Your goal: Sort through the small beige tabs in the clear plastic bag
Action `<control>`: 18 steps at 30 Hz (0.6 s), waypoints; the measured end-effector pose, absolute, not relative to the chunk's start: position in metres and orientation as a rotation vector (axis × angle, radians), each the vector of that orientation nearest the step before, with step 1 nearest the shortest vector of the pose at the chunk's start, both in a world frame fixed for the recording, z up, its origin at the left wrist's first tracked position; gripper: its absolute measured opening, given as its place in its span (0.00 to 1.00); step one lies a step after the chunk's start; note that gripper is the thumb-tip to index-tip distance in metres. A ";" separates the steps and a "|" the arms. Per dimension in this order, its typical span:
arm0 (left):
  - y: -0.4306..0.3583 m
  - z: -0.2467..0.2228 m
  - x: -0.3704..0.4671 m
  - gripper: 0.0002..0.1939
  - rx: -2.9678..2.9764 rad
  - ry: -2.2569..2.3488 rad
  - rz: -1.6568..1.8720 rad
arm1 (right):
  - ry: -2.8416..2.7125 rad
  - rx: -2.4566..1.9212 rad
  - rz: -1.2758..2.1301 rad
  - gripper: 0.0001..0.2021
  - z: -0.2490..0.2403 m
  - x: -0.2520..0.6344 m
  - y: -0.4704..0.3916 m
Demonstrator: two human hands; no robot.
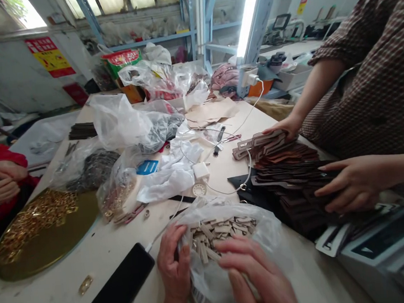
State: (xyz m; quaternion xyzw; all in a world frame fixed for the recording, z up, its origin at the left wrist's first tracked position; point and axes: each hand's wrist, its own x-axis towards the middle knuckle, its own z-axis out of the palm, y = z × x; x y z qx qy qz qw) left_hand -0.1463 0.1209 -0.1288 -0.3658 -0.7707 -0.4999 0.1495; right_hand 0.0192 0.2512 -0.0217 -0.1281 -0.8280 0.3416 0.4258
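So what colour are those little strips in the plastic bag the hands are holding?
The strips are pale beige or tan, seen best in the head view through the clear bag's open top.

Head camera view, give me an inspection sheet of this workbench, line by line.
Surface: pale table, crowded.
Job's things: clear plastic bag of small beige strips.
Clutter: gold tray of brass rings, black phone, more bags, dark leather stack.
Grippers: left hand grips the bag's rim; right hand rests on the bag, fingers curled.
Cables: white cable runs to a charger block.
Surroundings: co-worker's hands on the leather stack; a red sleeve at left; shelving behind.
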 end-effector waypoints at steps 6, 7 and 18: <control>0.132 -0.127 -0.160 0.15 -1.026 -2.279 -1.403 | -2.067 -0.734 0.792 0.14 -0.077 -0.030 0.282; 0.134 -0.126 -0.161 0.16 -1.050 -2.292 -1.388 | -2.083 -0.757 0.790 0.16 -0.083 -0.030 0.285; 0.144 -0.125 -0.151 0.21 -1.018 -2.412 -1.561 | -0.937 -1.115 1.926 0.29 -0.092 -0.020 0.323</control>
